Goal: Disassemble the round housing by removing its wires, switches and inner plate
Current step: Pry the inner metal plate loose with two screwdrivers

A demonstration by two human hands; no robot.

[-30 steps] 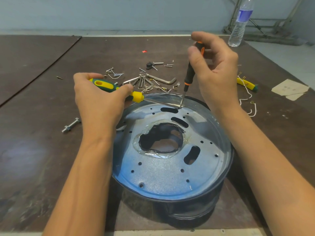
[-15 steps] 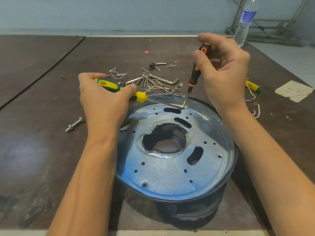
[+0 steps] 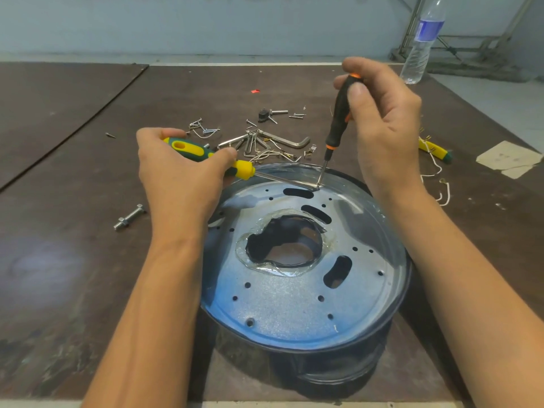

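1. Galvanised metal shows across the inner plate (image 3: pixel 282 301), which is seated inside the round housing (image 3: pixel 394 334) on the table (image 3: pixel 73 260). No wires or switches are seen on it, so those steps are judged done.
2. The plate is judged the last part left: two screwdriver tips are set together at its far edge, against the housing wall.
3. A green-and-yellow screwdriver (image 3: pixel 188 148) is gripped by the left hand (image 3: pixel 176 178), low over the housing's left rim; a black-and-orange screwdriver (image 3: pixel 338 113) is pinched upright by the right hand (image 3: pixel 382 119) above the far rim.
4. Behind the housing, loose screws and hex keys (image 3: pixel 265 142) are scattered; a bolt (image 3: pixel 129 220) lies to its left, white wires (image 3: pixel 438 184) to its right, a water bottle (image 3: pixel 421 45) far behind.
5. Nothing is seen blocking the plate — though a clear, glue-like ring around its centre hole may bind it.
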